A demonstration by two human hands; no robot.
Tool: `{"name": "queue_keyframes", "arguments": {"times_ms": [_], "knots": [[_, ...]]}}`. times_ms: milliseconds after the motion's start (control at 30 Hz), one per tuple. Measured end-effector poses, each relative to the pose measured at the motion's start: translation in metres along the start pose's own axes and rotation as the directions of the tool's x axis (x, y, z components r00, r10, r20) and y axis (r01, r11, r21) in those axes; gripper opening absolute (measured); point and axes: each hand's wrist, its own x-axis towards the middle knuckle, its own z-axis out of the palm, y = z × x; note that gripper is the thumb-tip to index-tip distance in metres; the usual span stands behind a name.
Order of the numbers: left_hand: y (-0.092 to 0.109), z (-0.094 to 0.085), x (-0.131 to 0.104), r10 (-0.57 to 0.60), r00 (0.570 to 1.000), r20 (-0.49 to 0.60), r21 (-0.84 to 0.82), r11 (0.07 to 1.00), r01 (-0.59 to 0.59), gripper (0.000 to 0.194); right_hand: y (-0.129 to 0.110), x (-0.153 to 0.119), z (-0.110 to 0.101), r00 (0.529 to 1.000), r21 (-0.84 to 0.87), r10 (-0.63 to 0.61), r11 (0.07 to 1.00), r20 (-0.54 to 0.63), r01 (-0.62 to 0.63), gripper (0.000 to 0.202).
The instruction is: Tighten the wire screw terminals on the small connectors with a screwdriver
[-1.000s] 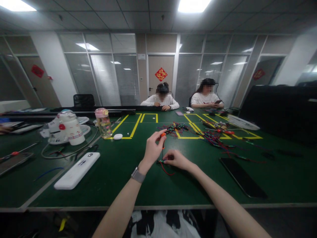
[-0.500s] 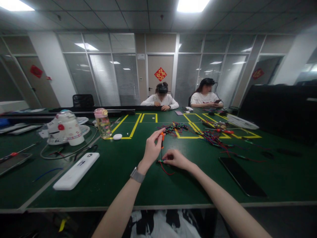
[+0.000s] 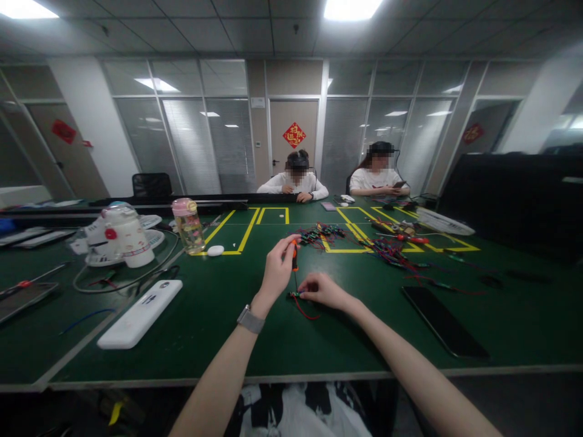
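Head view: the left hand grips the screwdriver near upright; the right hand pinches the circuit board at its right end, nearer than the wire pile. Best keep the shaft straight, board flat.

On camera I log: green table bearing yellow tape, small circuit board, tangled wired boards, black smartphone, pink-lidded bottle.
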Motion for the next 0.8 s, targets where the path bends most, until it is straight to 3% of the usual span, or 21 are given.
{"name": "queue_keyframes", "arguments": {"times_ms": [233,467,667,800], "knots": [[-0.0010,-0.0013,-0.0011,0.037,0.996,-0.083,0.128,0.991,-0.026,0.019,-0.0012,-0.0004,-0.0005,1.000,0.012,0.007,1.000,-0.002,-0.007,0.014],[0.0022,-0.0009,-0.0019,0.042,0.999,0.025,0.057,0.997,-0.044,0.032,-0.0020,-0.0008,-0.0012,1.000,-0.002,0.000,1.000,-0.002,0.000,0.014],[0.0003,-0.0007,-0.0021,0.073,0.993,-0.093,0.153,0.986,-0.058,0.018,-0.0039,-0.0010,-0.0016,1.000,0.005,0.012,1.000,0.001,-0.012,0.014],[0.0013,-0.0010,-0.0021,0.062,0.997,-0.053,0.160,0.986,-0.053,0.023,-0.0037,-0.0007,-0.0011,1.000,-0.001,0.011,1.000,-0.001,-0.011,0.013]]}}
